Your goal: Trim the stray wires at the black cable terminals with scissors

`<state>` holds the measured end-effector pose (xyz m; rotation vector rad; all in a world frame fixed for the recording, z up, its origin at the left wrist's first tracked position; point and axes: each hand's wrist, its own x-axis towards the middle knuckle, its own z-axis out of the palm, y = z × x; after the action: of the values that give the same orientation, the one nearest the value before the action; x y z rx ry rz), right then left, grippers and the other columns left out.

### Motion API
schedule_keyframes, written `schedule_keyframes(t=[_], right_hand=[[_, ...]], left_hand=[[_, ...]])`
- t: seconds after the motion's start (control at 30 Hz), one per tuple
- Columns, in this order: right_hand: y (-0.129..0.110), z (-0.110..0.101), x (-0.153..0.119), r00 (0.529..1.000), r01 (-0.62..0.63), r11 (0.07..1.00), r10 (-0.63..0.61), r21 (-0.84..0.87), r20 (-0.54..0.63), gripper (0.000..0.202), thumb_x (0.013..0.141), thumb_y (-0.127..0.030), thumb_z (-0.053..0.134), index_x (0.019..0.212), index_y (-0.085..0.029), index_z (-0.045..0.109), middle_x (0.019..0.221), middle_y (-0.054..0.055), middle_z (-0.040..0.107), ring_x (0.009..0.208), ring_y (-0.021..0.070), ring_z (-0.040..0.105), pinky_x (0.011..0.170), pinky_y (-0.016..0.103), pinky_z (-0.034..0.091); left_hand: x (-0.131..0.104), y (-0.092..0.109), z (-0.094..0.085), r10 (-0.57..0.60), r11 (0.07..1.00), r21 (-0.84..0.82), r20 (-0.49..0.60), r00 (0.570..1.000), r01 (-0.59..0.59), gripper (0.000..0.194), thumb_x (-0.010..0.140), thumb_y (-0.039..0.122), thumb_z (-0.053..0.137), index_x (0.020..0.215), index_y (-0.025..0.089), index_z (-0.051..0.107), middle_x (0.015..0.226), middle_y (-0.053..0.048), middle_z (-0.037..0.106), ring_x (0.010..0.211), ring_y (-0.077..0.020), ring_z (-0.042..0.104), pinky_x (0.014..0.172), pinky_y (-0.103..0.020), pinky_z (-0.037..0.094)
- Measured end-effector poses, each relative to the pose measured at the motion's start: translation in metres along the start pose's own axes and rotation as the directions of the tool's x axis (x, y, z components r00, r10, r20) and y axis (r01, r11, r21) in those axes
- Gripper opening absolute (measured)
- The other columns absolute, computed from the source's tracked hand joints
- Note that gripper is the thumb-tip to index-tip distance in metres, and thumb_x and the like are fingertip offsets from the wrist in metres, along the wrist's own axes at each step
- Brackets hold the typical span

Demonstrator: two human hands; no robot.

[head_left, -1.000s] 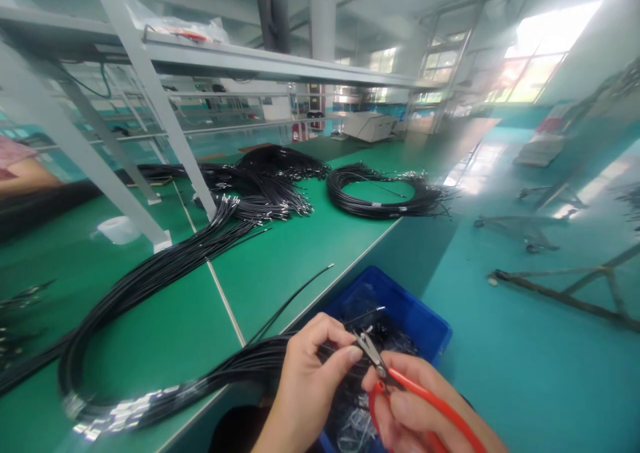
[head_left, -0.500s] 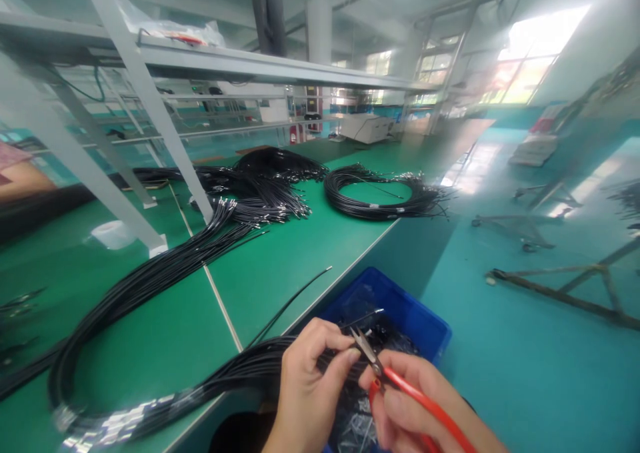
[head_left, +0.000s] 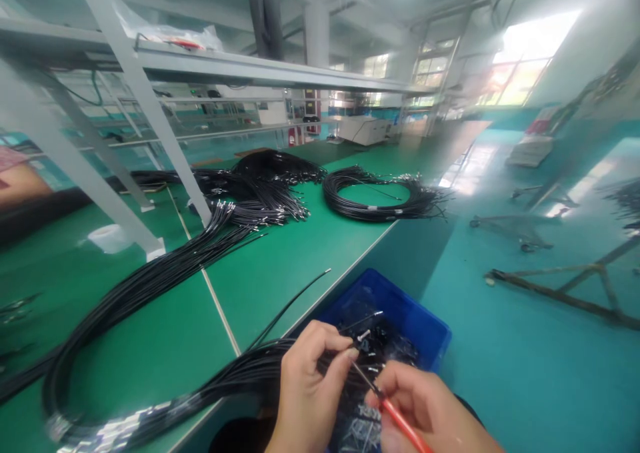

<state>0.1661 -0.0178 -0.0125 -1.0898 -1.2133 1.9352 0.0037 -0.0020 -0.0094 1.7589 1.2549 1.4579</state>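
My left hand (head_left: 313, 379) pinches a black cable near its end, thumb against forefinger; a small silvery tip (head_left: 364, 336) sticks out past the fingers. In my right hand (head_left: 430, 399) are red-handled scissors (head_left: 400, 421), turned edge-on, with the blade tips close to my left thumb. Whether the blades touch the cable I cannot tell. A thick bundle of black cables (head_left: 235, 373) runs from behind my left hand across the table edge. Below both hands stands a blue bin (head_left: 430, 333) holding clear plastic bags and small parts.
The green table (head_left: 280, 259) carries a coiled cable ring (head_left: 365, 209) and more cable heaps (head_left: 275, 166). White shelf posts (head_left: 160, 133) rise at left, near a white roll (head_left: 111, 238). A person's arm (head_left: 20, 183) shows at far left. Wheeled metal frames (head_left: 560, 293) stand right.
The scissors have turned from showing spread blades to edge-on, and their tips have dropped below the cable end. The silvery tip now shows clearly. My left hand has hardly moved.
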Motion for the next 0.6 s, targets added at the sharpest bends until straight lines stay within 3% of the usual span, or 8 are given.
schedule_keyframes(t=[0.07,0.13,0.23,0.3,0.33,0.6], right_hand=[[0.004,-0.001,-0.002,0.997,0.079,0.997,-0.079,0.016,-0.013,0.025,0.057,-0.008,0.069,0.077,-0.016,0.056,0.056,-0.008,0.048,0.049,0.0054,0.037,0.048,0.016,0.027],[0.003,0.001,-0.002,0.972,0.166,0.986,-0.163,0.003,-0.171,0.026,0.06,-0.009,0.071,0.081,-0.018,0.058,0.059,-0.006,0.053,0.053,0.0073,0.043,0.051,0.017,0.034],[-0.005,0.007,0.005,0.827,0.365,0.93,-0.338,-0.027,-0.449,0.033,0.064,-0.016,0.075,0.091,-0.022,0.058,0.071,-0.003,0.062,0.064,0.0114,0.055,0.061,0.02,0.044],[-0.011,0.012,0.014,0.745,0.492,0.87,-0.433,-0.02,-0.507,0.036,0.066,-0.02,0.076,0.096,-0.025,0.056,0.079,-0.001,0.065,0.073,0.013,0.059,0.068,0.022,0.047],[-0.013,0.014,0.018,0.731,0.535,0.845,-0.464,-0.002,-0.5,0.036,0.067,-0.021,0.075,0.097,-0.026,0.057,0.081,-0.001,0.066,0.075,0.0132,0.059,0.07,0.022,0.047],[-0.015,0.037,0.034,0.834,0.513,0.822,-0.408,0.247,-0.372,0.029,0.07,-0.024,0.075,0.092,-0.024,0.055,0.068,-0.005,0.06,0.057,0.0078,0.052,0.054,0.017,0.041]], left_hand=[[0.001,0.001,-0.001,-0.014,1.0,-0.005,0.003,1.0,0.014,0.009,0.076,0.011,0.063,0.069,0.017,0.061,0.07,0.001,0.058,0.067,-0.0127,0.056,0.063,-0.021,0.042],[0.001,0.003,-0.003,-0.043,0.999,-0.025,0.026,0.999,0.044,0.009,0.076,0.013,0.063,0.069,0.017,0.061,0.07,0.001,0.058,0.068,-0.0129,0.056,0.064,-0.022,0.042],[0.001,0.007,-0.006,-0.108,0.991,-0.074,0.09,0.99,0.115,0.008,0.078,0.018,0.063,0.07,0.017,0.062,0.071,0.0,0.059,0.069,-0.0138,0.056,0.066,-0.023,0.041],[0.002,0.009,-0.008,-0.157,0.98,-0.1,0.133,0.979,0.171,0.01,0.079,0.022,0.063,0.07,0.017,0.063,0.072,0.0,0.06,0.069,-0.0146,0.056,0.067,-0.024,0.041],[0.002,0.01,-0.009,-0.174,0.975,-0.11,0.151,0.973,0.191,0.011,0.079,0.023,0.063,0.07,0.017,0.063,0.072,-0.001,0.06,0.07,-0.015,0.056,0.067,-0.024,0.041],[0.001,0.008,-0.015,-0.294,0.902,-0.251,0.24,0.925,0.352,0.016,0.076,0.028,0.065,0.066,0.015,0.063,0.068,-0.001,0.06,0.067,-0.0154,0.053,0.065,-0.024,0.04]])
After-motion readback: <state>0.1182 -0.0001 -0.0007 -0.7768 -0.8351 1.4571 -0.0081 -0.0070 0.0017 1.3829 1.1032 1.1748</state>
